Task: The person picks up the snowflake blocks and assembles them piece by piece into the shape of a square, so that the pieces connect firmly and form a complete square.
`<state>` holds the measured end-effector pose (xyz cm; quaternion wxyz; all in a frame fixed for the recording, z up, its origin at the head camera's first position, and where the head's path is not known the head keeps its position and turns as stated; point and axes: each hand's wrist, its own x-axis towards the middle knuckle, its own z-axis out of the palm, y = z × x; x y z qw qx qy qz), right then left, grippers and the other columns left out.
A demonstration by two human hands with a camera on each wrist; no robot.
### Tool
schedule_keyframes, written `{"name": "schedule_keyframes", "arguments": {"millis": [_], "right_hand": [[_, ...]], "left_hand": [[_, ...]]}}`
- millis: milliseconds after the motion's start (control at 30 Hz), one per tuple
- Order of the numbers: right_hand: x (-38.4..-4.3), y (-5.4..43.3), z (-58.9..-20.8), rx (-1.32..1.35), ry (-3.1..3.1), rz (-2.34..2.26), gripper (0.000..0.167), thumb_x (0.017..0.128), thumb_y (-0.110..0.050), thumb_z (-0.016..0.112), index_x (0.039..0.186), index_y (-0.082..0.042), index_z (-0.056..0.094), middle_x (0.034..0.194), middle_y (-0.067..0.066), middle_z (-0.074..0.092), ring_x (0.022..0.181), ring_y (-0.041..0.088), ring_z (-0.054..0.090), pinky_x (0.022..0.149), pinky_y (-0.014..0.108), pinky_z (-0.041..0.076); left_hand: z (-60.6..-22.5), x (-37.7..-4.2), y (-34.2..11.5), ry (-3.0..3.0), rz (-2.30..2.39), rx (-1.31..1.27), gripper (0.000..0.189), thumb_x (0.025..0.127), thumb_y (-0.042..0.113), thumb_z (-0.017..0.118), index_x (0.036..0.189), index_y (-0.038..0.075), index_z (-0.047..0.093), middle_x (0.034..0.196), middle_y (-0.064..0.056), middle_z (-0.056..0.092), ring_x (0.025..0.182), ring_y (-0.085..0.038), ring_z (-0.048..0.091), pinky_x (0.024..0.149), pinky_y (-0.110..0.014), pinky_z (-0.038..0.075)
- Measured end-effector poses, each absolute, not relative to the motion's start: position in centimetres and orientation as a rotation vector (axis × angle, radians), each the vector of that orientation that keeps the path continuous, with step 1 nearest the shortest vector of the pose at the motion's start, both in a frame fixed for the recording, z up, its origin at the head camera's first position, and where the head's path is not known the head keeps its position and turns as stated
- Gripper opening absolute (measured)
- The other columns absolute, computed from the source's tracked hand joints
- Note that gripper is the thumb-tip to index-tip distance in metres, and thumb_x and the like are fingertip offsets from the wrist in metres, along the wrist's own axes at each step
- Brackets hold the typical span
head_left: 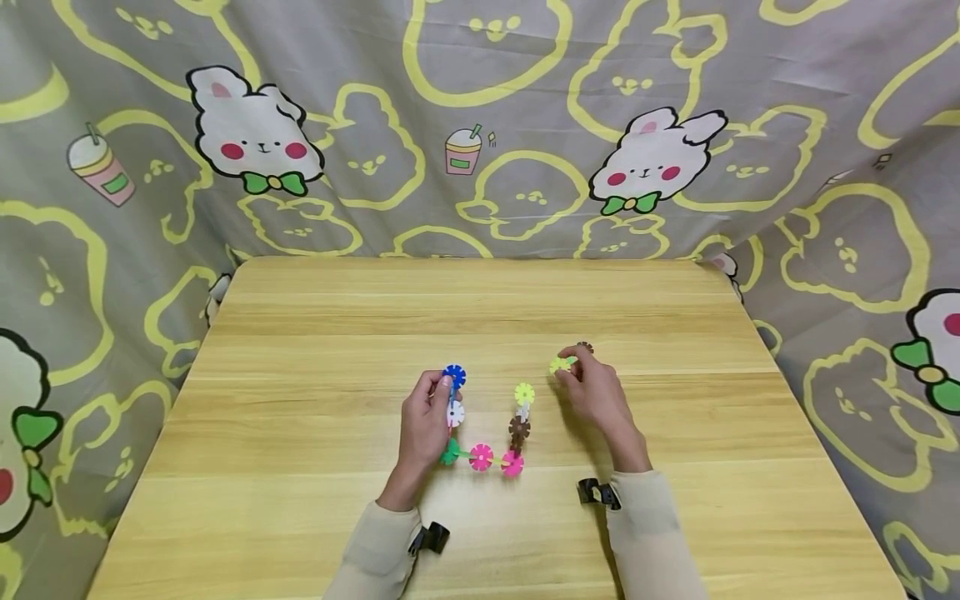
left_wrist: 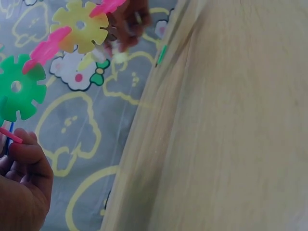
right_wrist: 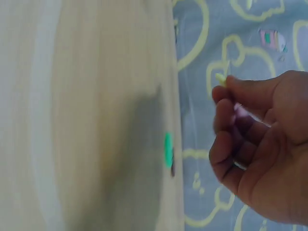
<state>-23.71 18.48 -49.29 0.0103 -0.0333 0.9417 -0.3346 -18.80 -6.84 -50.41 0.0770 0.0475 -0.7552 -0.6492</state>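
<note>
My left hand (head_left: pixel 426 427) grips one end of a chain of slotted plastic snowflake discs, its thumb at the blue disc (head_left: pixel 453 377). From there the chain runs past a white disc (head_left: pixel 455 413) and a green disc (head_left: pixel 449 452), across pink discs (head_left: pixel 481 457), then up through brown discs (head_left: pixel 519 428) to a lime-yellow disc (head_left: pixel 524 393) at the free end. In the left wrist view the linked green disc (left_wrist: pixel 20 86) hangs above the fingers. Off to the right, my right hand (head_left: pixel 596 398) pinches a separate yellow disc (head_left: pixel 558 365) between thumb and fingertips.
A loose green disc (right_wrist: pixel 168 149) and a brown disc (right_wrist: pixel 173 168) lie on the wooden table (head_left: pixel 300 400), beyond my right hand. Patterned grey curtains (head_left: pixel 360 225) stand behind the table and along both sides. Each sleeve has a black wrist clip (head_left: pixel 598 493).
</note>
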Motion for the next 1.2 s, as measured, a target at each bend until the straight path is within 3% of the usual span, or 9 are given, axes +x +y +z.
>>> {"name": "schedule_keyframes", "arguments": {"millis": [267, 500, 733, 933, 1200], "right_hand": [[-22.6, 14.7, -47.5, -0.493, 2.975, -1.33, 0.02, 0.089, -0.012, 0.069, 0.108, -0.01, 0.064, 0.078, -0.001, 0.067, 0.062, 0.007, 0.055, 0.057, 0.021, 0.047], [-21.6, 11.5, -46.5, -0.826, 2.978, -1.301, 0.007, 0.091, -0.018, 0.068, 0.095, -0.013, 0.071, 0.08, -0.002, 0.07, 0.066, 0.005, 0.058, 0.061, 0.021, 0.051], [-21.5, 10.4, -46.6, -0.899, 3.008, -1.238, 0.006, 0.091, -0.019, 0.068, 0.093, -0.016, 0.072, 0.081, -0.006, 0.07, 0.065, 0.004, 0.054, 0.058, 0.019, 0.046], [-21.5, 10.3, -47.0, -0.943, 3.062, -1.175, 0.006, 0.09, -0.019, 0.069, 0.091, -0.016, 0.074, 0.082, -0.005, 0.072, 0.061, 0.003, 0.052, 0.056, 0.017, 0.044], [-21.4, 9.9, -47.5, -1.085, 3.219, -1.091, 0.003, 0.082, -0.014, 0.076, 0.085, -0.012, 0.075, 0.078, 0.0, 0.074, 0.063, 0.008, 0.064, 0.063, 0.023, 0.052]], "left_hand": [[-50.5, -18.8, -6.7, -2.236, -1.939, 0.13, 0.023, 0.103, 0.022, 0.047, 0.102, 0.005, 0.062, 0.08, -0.012, 0.065, 0.06, -0.008, 0.057, 0.051, -0.02, 0.047], [-50.2, -18.7, -6.6, -2.288, -1.958, 0.185, 0.024, 0.103, 0.025, 0.047, 0.1, 0.007, 0.062, 0.082, -0.013, 0.065, 0.057, -0.007, 0.055, 0.049, -0.019, 0.044], [-50.2, -18.8, -6.4, -2.335, -1.984, 0.206, 0.023, 0.104, 0.02, 0.045, 0.103, 0.004, 0.061, 0.085, -0.016, 0.065, 0.054, -0.009, 0.051, 0.046, -0.018, 0.039], [-50.1, -18.6, -6.3, -2.324, -1.989, 0.178, 0.024, 0.103, 0.026, 0.046, 0.099, 0.008, 0.062, 0.084, -0.015, 0.066, 0.054, -0.008, 0.052, 0.047, -0.018, 0.04], [-50.2, -18.4, -5.9, -2.289, -1.939, 0.16, 0.025, 0.102, 0.027, 0.05, 0.093, 0.009, 0.064, 0.078, -0.011, 0.067, 0.057, -0.007, 0.054, 0.051, -0.02, 0.043]]}}
